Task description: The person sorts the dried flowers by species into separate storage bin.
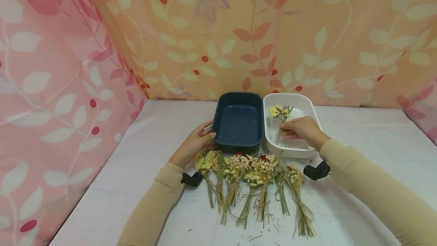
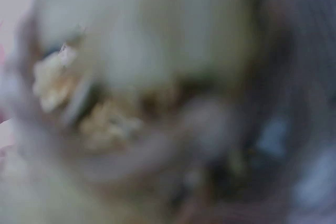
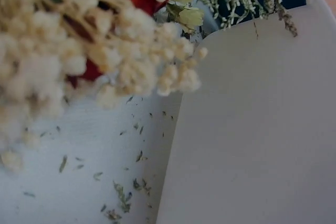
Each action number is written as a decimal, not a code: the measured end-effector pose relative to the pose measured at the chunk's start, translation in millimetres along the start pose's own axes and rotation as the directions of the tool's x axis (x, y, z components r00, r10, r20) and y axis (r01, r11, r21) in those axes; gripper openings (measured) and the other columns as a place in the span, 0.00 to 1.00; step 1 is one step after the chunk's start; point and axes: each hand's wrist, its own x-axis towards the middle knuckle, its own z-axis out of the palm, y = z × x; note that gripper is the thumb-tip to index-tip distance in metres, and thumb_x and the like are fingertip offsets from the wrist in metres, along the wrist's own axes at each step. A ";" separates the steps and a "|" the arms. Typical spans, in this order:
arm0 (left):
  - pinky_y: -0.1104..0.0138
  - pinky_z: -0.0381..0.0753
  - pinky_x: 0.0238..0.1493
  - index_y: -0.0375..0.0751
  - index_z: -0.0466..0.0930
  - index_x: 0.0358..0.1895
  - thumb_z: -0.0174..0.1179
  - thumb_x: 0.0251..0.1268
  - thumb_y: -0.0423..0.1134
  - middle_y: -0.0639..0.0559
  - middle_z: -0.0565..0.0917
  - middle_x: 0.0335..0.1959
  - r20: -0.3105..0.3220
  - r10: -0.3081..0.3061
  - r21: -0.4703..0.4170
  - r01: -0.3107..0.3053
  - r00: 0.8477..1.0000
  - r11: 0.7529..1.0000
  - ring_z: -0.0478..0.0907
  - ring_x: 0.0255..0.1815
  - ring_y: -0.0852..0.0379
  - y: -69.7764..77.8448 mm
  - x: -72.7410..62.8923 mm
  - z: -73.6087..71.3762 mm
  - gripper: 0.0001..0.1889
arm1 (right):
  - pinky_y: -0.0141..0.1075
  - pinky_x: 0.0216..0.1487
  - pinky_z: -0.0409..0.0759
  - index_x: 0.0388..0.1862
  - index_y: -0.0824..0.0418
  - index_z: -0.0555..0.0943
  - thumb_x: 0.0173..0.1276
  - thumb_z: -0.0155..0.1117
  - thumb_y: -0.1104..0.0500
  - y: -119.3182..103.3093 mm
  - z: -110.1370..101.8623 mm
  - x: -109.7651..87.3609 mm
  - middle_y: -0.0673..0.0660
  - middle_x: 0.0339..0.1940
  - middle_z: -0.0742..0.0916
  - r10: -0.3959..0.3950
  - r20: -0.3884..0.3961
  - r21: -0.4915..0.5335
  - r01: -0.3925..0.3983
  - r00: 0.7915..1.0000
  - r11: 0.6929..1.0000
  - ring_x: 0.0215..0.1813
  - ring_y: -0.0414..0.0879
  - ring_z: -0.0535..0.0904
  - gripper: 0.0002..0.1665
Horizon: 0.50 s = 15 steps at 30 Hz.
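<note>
From above, the dark-blue rounded rectangular tray (image 1: 239,124) has room for reaching in; the right hand (image 1: 305,128) obstructs the white rounded rectangular tray (image 1: 302,105), and tied dried-flower bundles (image 1: 264,168) bar 2 near sides.

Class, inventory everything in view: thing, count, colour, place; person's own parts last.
Dark rounded tray: 1, navy, far middle of table
Pale rounded tray: 1, white, right beside it
Held dried flower bunch: 1, yellow and green, over white tray
Dried flower bunches: several, overlapping, cream, yellow, green, red, in front of trays
Plant bits: many, green and brown, around bunches
Smooth tabletop: 1, whitish, under trays
Leaf-print walls: 3, orange behind, pink either side
Curved devices: 2, black, one per wrist
Sleeves: 2, beige, both arms
Left hand: 1, bare, at navy tray
Right hand: 1, bare, pinching held bunch
</note>
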 end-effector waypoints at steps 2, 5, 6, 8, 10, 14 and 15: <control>0.46 0.73 0.69 0.58 0.50 0.80 0.53 0.78 0.40 0.47 0.53 0.82 0.000 0.000 0.001 0.000 1.000 1.000 0.69 0.72 0.40 0.0 0.3 0.0 0.34 | 0.29 0.37 0.87 0.64 0.77 0.75 0.72 0.64 0.57 0.9 0.4 0.4 0.43 0.27 0.89 0.003 -0.001 -0.003 -0.003 1.000 1.000 0.30 0.34 0.86 0.29; 0.47 0.74 0.69 0.58 0.51 0.80 0.54 0.77 0.40 0.48 0.54 0.81 -0.004 -0.008 -0.001 0.008 1.000 1.000 0.70 0.72 0.41 0.3 1.3 0.1 0.34 | 0.29 0.37 0.87 0.63 0.77 0.75 0.72 0.65 0.57 2.1 0.6 1.1 0.43 0.27 0.89 0.001 -0.001 -0.003 -0.001 1.000 1.000 0.29 0.34 0.86 0.29; 0.47 0.74 0.69 0.58 0.51 0.80 0.54 0.77 0.41 0.47 0.54 0.81 -0.005 -0.009 0.000 0.009 1.000 1.000 0.70 0.72 0.41 0.5 1.4 0.0 0.34 | 0.29 0.37 0.87 0.63 0.77 0.75 0.72 0.65 0.57 2.4 0.6 1.7 0.43 0.27 0.89 0.001 -0.002 -0.005 -0.001 1.000 1.000 0.29 0.34 0.86 0.29; 0.47 0.75 0.68 0.58 0.51 0.80 0.54 0.77 0.40 0.47 0.55 0.81 -0.008 -0.004 0.004 0.004 1.000 1.000 0.71 0.71 0.41 0.9 1.8 0.0 0.34 | 0.29 0.36 0.87 0.62 0.78 0.75 0.71 0.65 0.58 3.0 1.0 3.4 0.43 0.26 0.89 0.000 -0.013 -0.002 -0.001 1.000 1.000 0.28 0.34 0.85 0.28; 0.48 0.75 0.68 0.58 0.51 0.80 0.54 0.77 0.40 0.47 0.56 0.81 -0.012 -0.002 0.004 0.002 1.000 1.000 0.72 0.70 0.41 1.3 1.9 0.3 0.33 | 0.28 0.36 0.87 0.61 0.78 0.75 0.71 0.65 0.59 3.7 1.7 5.8 0.43 0.24 0.88 0.003 -0.022 0.015 -0.002 1.000 1.000 0.27 0.34 0.85 0.28; 0.48 0.75 0.68 0.56 0.50 0.80 0.53 0.78 0.39 0.46 0.56 0.81 -0.009 0.003 -0.001 -0.003 1.000 1.000 0.71 0.71 0.41 0.9 1.1 1.1 0.34 | 0.29 0.34 0.87 0.60 0.80 0.75 0.70 0.65 0.61 7.5 3.8 11.5 0.45 0.22 0.88 0.025 -0.022 0.053 -0.023 0.999 0.998 0.25 0.35 0.84 0.27; 0.48 0.74 0.69 0.56 0.50 0.80 0.53 0.78 0.39 0.46 0.55 0.81 -0.005 -0.003 -0.010 0.003 1.000 1.000 0.70 0.72 0.42 0.6 0.6 1.4 0.34 | 0.29 0.34 0.87 0.60 0.80 0.75 0.70 0.65 0.62 8.8 4.5 12.4 0.45 0.21 0.88 0.032 -0.016 0.059 -0.031 0.999 0.998 0.25 0.35 0.84 0.27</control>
